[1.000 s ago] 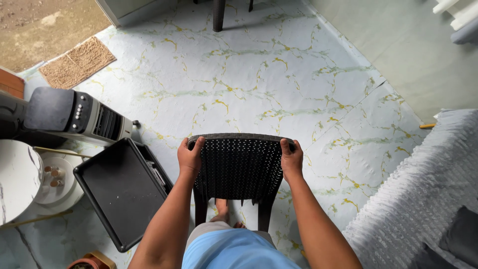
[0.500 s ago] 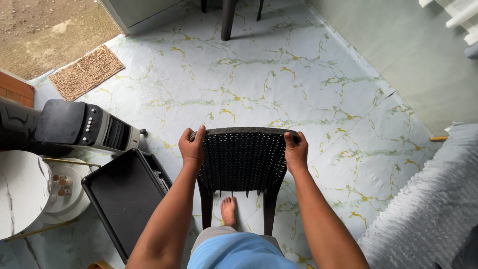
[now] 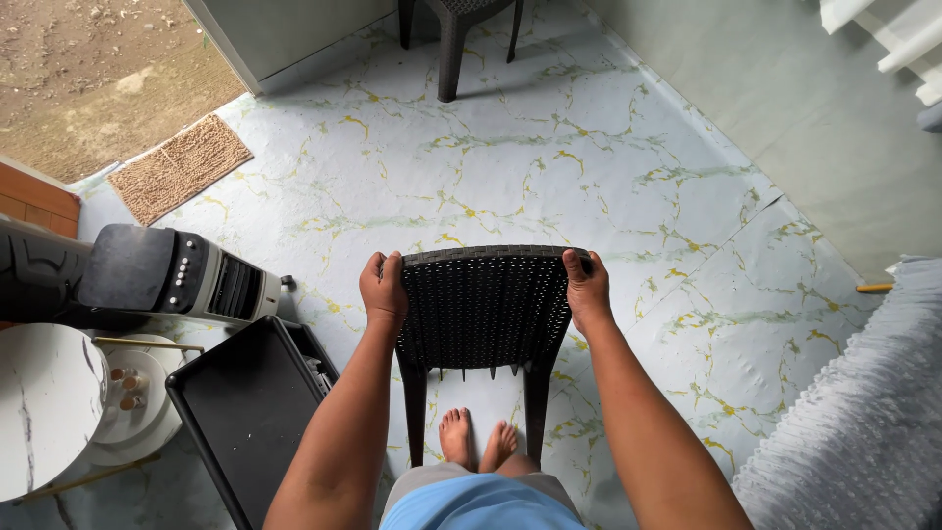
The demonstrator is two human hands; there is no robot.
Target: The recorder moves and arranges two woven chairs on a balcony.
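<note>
Both your hands, left hand (image 3: 382, 287) and right hand (image 3: 587, 291), stay clamped on the black chair (image 3: 483, 306); your feet now stand together beneath it.

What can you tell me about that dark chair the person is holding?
The chair is dark brown-black, apparently moulded plastic with a woven, perforated pattern. It is seen from behind and above: a broad backrest with a rolled top rim, and two rear legs running down to the marbled floor. It looks upright. The left hand and right hand grip the top corners. Bare feet show between its legs, and a black tray lies beside it.
</note>
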